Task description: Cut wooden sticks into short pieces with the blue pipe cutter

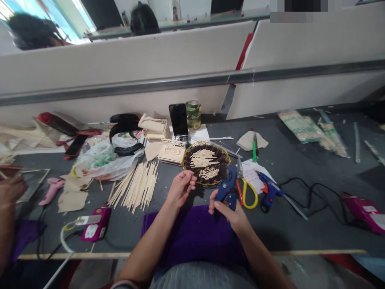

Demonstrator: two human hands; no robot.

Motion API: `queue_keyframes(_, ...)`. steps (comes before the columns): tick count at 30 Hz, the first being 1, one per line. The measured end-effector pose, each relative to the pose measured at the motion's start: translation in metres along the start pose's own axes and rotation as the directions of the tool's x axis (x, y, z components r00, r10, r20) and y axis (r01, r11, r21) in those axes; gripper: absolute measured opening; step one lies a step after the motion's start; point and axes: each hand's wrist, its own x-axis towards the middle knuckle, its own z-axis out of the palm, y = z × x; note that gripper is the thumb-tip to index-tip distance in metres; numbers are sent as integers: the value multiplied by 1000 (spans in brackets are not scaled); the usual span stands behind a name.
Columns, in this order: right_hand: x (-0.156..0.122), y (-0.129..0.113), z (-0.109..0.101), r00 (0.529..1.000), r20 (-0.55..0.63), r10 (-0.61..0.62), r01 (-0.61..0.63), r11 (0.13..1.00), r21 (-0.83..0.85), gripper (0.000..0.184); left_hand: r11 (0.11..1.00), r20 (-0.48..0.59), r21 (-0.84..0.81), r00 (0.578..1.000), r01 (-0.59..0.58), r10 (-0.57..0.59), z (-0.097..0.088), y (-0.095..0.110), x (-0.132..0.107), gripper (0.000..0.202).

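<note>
Blue hand tool (226,185) clasped in my right fingers (212,202), near right of the woven basket (224,157) holding pale sticks (203,157); my left fingers (189,177) curl together by its near left edge, whether grasping anything I cannot tell.

Any piece in the grip of the left hand (182,187) is too small to tell. The right hand (230,212) hides part of the blue cutter (226,182). Over the tabletop (300,168)'s left end, a co-worker's hand (12,192) is blurred; toward the right edge, the view crops a magenta box (362,210).
</note>
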Motion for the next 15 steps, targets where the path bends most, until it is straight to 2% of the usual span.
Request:
queue_keyframes(2, 3, -3, 2, 995, -62, -83, 79, 995, -60, 26, 1000, 25, -15, 1000, -7, 8, 1, -4, -3, 35)
queue_keyframes(5, 8, -7, 6, 988, -79, -136, 129, 988, -83, 24, 1000, 5, -12, 1000, 27, -26, 1, -6, -8, 31)
queue_keyframes(10, 7, -8, 9, 988, -96, -118, 112, 991, -70, 25, 995, -1, 20, 995, 97, -97, -3, -3, -17, 25)
queue_keyframes(15, 5, -5, 9, 976, -167, -143, 118, 982, -150, 20, 997, 65, 53, 996, 60, -63, -5, -5, -21, 26)
